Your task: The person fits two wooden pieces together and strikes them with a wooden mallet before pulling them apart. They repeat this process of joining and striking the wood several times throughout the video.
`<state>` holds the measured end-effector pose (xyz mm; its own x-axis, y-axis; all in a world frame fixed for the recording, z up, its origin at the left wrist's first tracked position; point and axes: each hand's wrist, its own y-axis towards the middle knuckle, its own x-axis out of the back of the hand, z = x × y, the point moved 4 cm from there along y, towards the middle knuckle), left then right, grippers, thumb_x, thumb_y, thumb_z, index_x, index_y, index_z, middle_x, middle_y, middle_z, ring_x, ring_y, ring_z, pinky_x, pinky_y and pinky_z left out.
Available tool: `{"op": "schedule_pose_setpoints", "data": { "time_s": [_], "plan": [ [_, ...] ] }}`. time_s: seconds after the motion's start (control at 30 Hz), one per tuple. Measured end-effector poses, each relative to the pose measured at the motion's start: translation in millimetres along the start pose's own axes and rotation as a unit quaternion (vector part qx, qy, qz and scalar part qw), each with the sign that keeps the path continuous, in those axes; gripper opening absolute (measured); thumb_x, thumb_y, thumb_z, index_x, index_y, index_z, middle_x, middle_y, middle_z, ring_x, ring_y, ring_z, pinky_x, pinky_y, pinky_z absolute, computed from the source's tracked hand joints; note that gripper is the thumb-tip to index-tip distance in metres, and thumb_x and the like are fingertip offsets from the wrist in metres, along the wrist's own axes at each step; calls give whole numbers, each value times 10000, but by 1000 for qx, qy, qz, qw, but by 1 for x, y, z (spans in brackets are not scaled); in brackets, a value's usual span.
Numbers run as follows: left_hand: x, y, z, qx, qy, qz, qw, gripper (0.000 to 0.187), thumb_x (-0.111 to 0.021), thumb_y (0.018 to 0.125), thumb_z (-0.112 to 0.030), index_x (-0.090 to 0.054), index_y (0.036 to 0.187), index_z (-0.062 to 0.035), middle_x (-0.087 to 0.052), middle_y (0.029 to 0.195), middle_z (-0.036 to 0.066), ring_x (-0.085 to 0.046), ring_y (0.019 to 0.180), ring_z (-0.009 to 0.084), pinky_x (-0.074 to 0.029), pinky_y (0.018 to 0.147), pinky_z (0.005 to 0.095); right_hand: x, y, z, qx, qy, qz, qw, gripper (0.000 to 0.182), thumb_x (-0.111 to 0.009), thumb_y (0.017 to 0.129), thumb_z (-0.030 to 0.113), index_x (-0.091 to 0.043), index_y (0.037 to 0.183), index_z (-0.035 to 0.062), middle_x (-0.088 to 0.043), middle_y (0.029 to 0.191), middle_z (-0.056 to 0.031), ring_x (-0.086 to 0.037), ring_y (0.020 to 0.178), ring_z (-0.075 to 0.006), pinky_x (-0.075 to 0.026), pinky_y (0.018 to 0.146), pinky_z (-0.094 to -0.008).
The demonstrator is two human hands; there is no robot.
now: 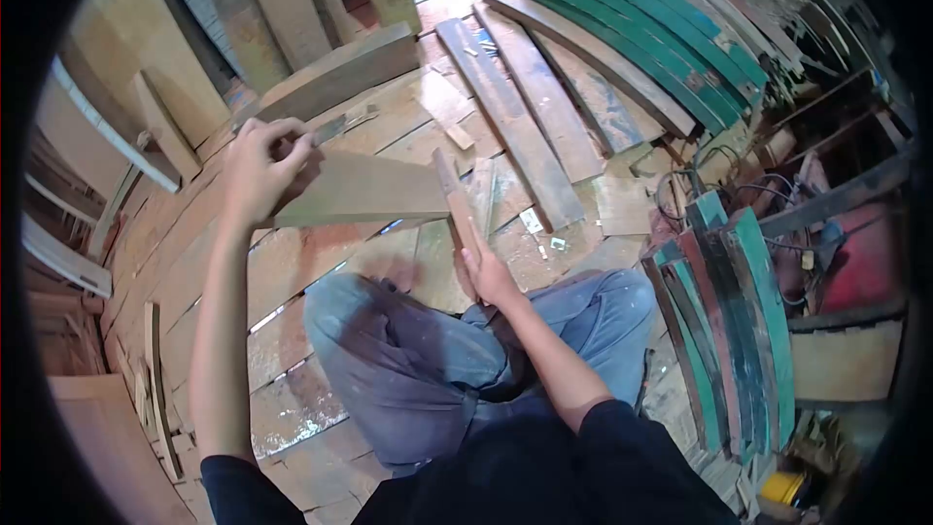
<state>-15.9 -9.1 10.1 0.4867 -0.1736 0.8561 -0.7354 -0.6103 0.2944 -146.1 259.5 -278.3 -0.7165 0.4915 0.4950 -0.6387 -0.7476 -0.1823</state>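
A flat wooden board (pixel 374 187) lies crosswise in front of my crossed legs. At its left end is my left hand (pixel 264 167), fingers curled in and thumb bent toward them. The palm hides that end of the board, and what the fingers close on, if anything, does not show. My right hand (pixel 489 277) is closed around the lower part of a narrow wooden strip (pixel 453 196). This strip slants up and away from me, beside the board's right end.
Long planks (pixel 510 122) and a green-painted stack of slats (pixel 637 24) lie ahead to the right. More green and brown curved pieces (pixel 724 331) stand by my right knee. A thick timber (pixel 335 68) lies beyond my left hand. Boards (pixel 136 39) lean at the left.
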Motion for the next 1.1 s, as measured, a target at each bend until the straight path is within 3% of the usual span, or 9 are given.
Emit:
{"op": "schedule_pose_setpoints", "data": {
  "time_s": [0.2,0.33,0.47,0.57,0.63,0.73,0.87,0.93,1.1],
  "plan": [
    [1,-3,20,-2,14,-6,1000,246,-680,856,-337,-767,925,-118,-693,807,59,-580,877,240,-482,805,381,5,-60,-15,164,15,-63,984,666,-523,1056,264,-211,1643,230,-665,1058,-372,-635,997,-562,-523,838,-547],
    [1,3,8,-13,28,7,999,251,-657,879,-348,-764,936,-128,-721,832,50,-589,892,242,-486,819,379,-9,7,3,-10,-1,-2,1000,647,-513,1061,278,-224,1637,216,-639,1190,-374,-626,1047,-563,-518,876,-560],
    [1,2,9,-13,45,13,999,252,-665,864,-357,-774,945,-144,-750,852,40,-604,918,249,-498,854,378,4,-22,0,-34,10,16,999,627,-505,1062,285,-249,1629,200,-624,1224,-379,-613,1113,-546,-513,935,-543],
    [5,-2,14,6,31,0,999,250,-686,844,-373,-779,922,-154,-749,846,42,-613,896,250,-499,871,388,12,-73,-23,105,4,4,994,671,-559,1041,171,-235,1614,39,-454,1515,-326,-426,1436,-458,-387,1162,-479],
    [6,7,11,-2,20,19,1000,255,-688,840,-386,-783,924,-164,-748,841,36,-615,902,259,-497,875,393,1,-49,-14,150,-23,-52,987,674,-545,1050,216,-219,1628,98,-565,1368,-359,-545,1290,-512,-478,1054,-512],
    [4,18,-4,-39,21,-5,999,263,-686,839,-397,-787,929,-172,-750,848,27,-620,916,262,-493,871,390,0,14,13,-49,10,21,999,595,-510,1074,255,-290,1602,90,-564,1364,-358,-577,1273,-484,-483,1034,-494],
    [4,13,-8,-31,72,-6,997,256,-673,834,-389,-792,928,-182,-752,863,22,-634,960,263,-490,857,396,-1,-35,-3,-7,14,2,1000,594,-498,1078,274,-283,1603,99,-590,1322,-358,-611,1215,-493,-504,992,-496],
    [7,14,3,-22,44,-3,999,241,-676,825,-374,-794,923,-188,-752,852,12,-628,962,259,-478,877,411,3,-76,-27,189,-35,-84,978,623,-512,1073,264,-248,1623,141,-587,1369,-322,-638,1209,-450,-504,1000,-496],
    [-2,26,-9,-35,43,4,998,237,-679,831,-377,-798,918,-191,-746,811,7,-620,909,248,-495,826,392,-2,-29,-15,-51,10,21,998,636,-513,1067,296,-241,1627,166,-588,1336,-348,-636,1162,-502,-516,974,-503]
  ]
}}
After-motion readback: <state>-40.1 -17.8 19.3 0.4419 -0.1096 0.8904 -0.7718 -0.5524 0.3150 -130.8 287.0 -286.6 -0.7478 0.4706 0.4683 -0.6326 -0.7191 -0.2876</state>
